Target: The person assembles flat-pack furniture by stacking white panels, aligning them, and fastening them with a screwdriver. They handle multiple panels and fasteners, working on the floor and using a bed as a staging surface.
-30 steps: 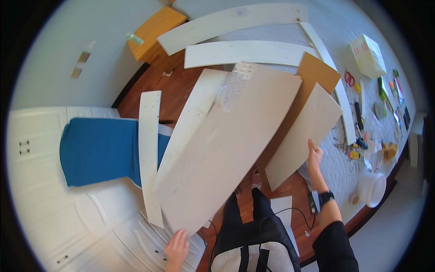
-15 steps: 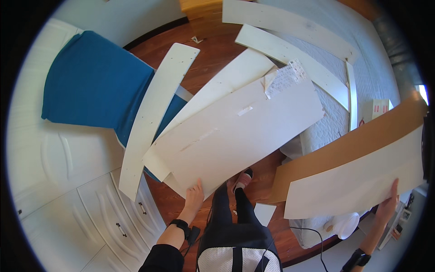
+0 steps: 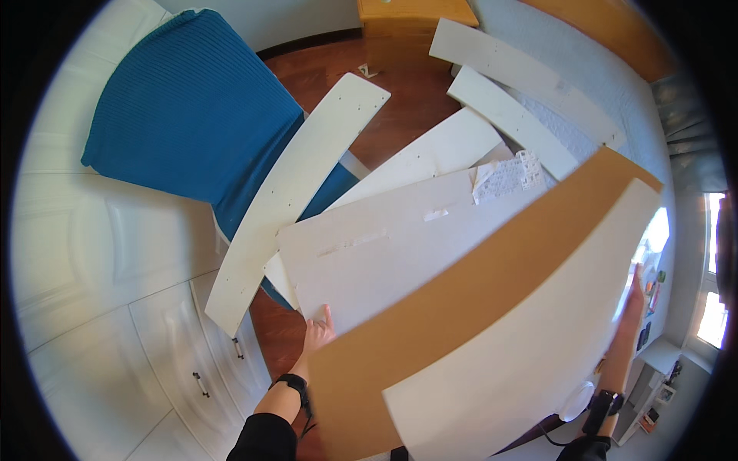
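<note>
Though one board point(image 3: 369, 257) bears a label point(image 3: 503, 180), it's unreadable.

board point(image 3: 300, 184) across chair point(image 3: 192, 107) | panel point(image 3: 369, 253) right of board | mattress point(image 3: 615, 92) beyond panel

Blue chair point(image 3: 192, 100); white cabinet point(image 3: 115, 246) beside it; nightstand point(image 3: 415, 19) (honey-coloured wood) to its right; farther right of it, apparently a window point(image 3: 712, 311).

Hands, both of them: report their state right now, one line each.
Left hand: holding the pale board with torn paper on it, by its near edge.
Right hand: holding the white panel by its right edge; fingers largely hidden.
</note>
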Demonstrator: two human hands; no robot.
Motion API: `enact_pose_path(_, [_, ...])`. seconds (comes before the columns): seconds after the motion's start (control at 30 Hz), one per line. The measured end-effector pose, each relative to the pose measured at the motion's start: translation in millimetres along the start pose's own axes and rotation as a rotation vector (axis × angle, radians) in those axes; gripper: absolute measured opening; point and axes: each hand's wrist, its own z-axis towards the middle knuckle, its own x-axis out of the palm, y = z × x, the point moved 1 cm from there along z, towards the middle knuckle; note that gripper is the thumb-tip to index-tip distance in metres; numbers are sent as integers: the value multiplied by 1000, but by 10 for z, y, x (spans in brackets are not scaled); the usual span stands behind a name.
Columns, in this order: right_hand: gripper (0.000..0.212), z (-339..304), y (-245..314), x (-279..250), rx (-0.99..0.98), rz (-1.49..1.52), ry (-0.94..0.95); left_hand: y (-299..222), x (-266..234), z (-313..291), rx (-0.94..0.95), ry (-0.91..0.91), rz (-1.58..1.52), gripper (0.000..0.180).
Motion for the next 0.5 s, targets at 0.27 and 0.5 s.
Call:
enact_pose_path(0.27, [34,1086,-2325,942,222,366,152,55,-24,-145,-29,-366,-849,59])
enact_pose_path(0.5, [46,1637,-3088,1176,264,-329,-26,53,311,-98,-14,-261,-201,75])
